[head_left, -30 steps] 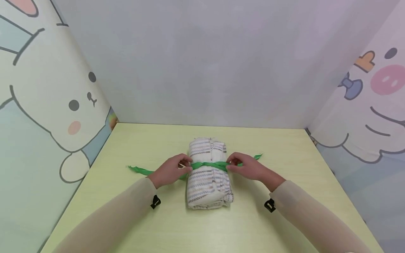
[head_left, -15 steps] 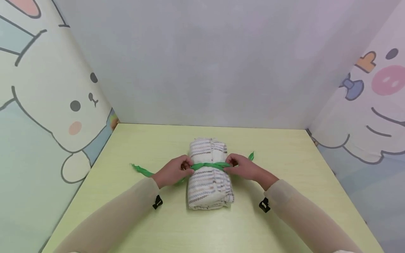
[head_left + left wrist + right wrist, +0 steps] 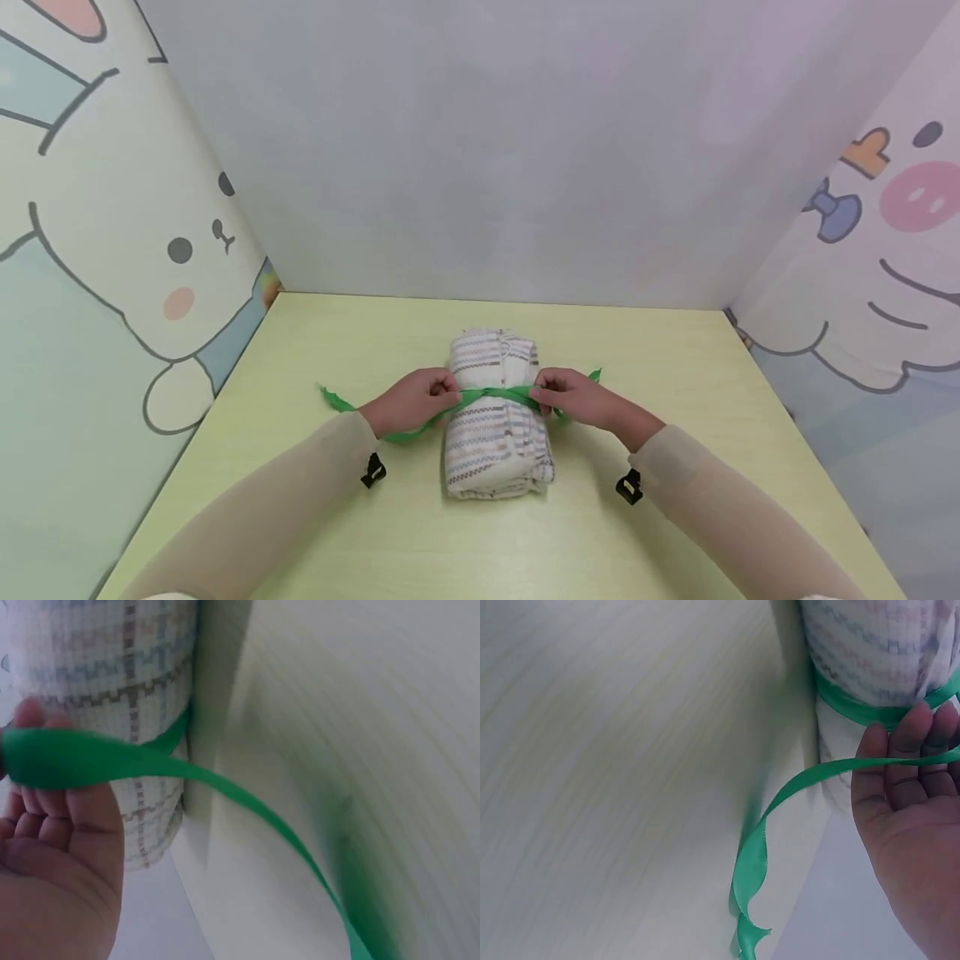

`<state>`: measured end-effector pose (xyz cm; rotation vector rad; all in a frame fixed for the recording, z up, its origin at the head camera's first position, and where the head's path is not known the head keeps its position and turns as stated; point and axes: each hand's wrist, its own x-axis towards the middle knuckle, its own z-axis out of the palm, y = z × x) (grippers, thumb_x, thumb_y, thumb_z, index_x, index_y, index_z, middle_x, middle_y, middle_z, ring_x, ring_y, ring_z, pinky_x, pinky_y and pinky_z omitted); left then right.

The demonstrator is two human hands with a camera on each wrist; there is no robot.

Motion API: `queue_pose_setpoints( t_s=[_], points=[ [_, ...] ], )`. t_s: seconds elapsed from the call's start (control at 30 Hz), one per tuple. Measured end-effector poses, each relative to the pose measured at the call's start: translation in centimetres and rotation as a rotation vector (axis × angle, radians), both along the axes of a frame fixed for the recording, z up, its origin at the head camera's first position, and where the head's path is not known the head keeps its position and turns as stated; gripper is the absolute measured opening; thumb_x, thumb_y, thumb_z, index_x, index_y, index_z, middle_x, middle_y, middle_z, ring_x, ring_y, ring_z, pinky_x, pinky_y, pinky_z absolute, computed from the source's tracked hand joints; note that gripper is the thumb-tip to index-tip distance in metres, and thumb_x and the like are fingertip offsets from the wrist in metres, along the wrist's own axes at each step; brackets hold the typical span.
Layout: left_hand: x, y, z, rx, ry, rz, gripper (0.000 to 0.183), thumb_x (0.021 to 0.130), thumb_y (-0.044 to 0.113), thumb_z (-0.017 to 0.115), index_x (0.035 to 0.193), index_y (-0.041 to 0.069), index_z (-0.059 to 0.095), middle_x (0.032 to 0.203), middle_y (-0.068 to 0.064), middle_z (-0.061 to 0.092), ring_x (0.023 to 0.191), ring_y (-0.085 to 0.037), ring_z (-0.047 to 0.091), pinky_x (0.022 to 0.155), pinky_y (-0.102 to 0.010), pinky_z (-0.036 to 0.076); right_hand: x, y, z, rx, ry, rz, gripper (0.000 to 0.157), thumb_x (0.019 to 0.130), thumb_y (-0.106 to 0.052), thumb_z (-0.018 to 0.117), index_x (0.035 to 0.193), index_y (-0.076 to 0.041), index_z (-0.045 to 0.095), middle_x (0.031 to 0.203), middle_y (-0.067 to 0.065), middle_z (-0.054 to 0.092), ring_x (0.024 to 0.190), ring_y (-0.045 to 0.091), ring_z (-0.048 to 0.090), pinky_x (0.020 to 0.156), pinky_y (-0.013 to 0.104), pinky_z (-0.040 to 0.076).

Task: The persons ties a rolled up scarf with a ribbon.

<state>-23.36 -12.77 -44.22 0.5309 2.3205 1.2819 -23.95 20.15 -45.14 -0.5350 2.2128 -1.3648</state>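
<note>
A rolled bundle of white patterned cloth (image 3: 480,454) lies upright in the head view, mid-table. Around its middle runs a green ribbon (image 3: 487,392), which crosses over itself on top. My left hand (image 3: 411,402) pinches one ribbon end beside the bundle's left edge; in the left wrist view that tail (image 3: 247,796) passes over the fingers and curves down to the table. At the right edge, my right hand (image 3: 581,397) pinches the other end. Its twisted tail (image 3: 751,866) hangs from the fingers in the right wrist view. Both thumb tips are hard to see in the wrist views.
The pale yellow tabletop (image 3: 420,533) spreads around the bundle. A grey wall panel (image 3: 480,167) stands behind it, with cartoon-printed panels on the left (image 3: 112,233) and right (image 3: 915,275). A black clip (image 3: 373,471) hangs under the left sleeve.
My right hand has moved slightly left and the right ribbon tail has been drawn inward. More of the left tail now shows, looping below my left hand. The bundle stays in place.
</note>
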Motion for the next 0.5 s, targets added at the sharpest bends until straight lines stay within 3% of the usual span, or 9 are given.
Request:
queue_pose_setpoints(
  t_s=[0.27, 0.43, 0.5],
  points=[
    [-0.7, -1.7, -0.3, -0.045, 0.013, -0.028, 0.028, 0.105, 0.035, 0.063, 0.099, 0.009, 0.071, 0.089, -0.010, 0.063, 0.075, -0.017, 0.047, 0.071, -0.035, 0.041, 0.3, 1.0, 0.8, -0.021, -0.029, -0.027, 0.028, 0.109, -0.027, 0.055, 0.095, -0.003, 0.055, 0.082, 0.011, 0.055, 0.087, 0.052, 0.050, 0.070, 0.046, 0.043],
    [-0.7, -2.8, 0.2, -0.031, -0.011, -0.051, 0.031, 0.106, 0.032, 0.061, 0.098, 0.003, 0.071, 0.073, -0.002, 0.057, 0.064, -0.016, 0.046, 0.069, -0.035, 0.043, 0.3, 1.9, 1.4, -0.032, -0.044, -0.020, 0.029, 0.109, -0.026, 0.054, 0.095, -0.002, 0.054, 0.081, 0.012, 0.054, 0.091, 0.057, 0.047, 0.072, 0.047, 0.042],
    [-0.7, -3.1, 0.4, -0.023, -0.031, -0.044, 0.029, 0.107, 0.030, 0.060, 0.100, 0.003, 0.070, 0.068, 0.000, 0.053, 0.061, -0.016, 0.047, 0.066, -0.033, 0.044, 0.2, 2.3, 1.6, -0.034, -0.036, -0.015, 0.029, 0.109, -0.026, 0.054, 0.094, -0.001, 0.054, 0.079, 0.013, 0.054, 0.088, 0.054, 0.048, 0.071, 0.045, 0.042]
  ],
)
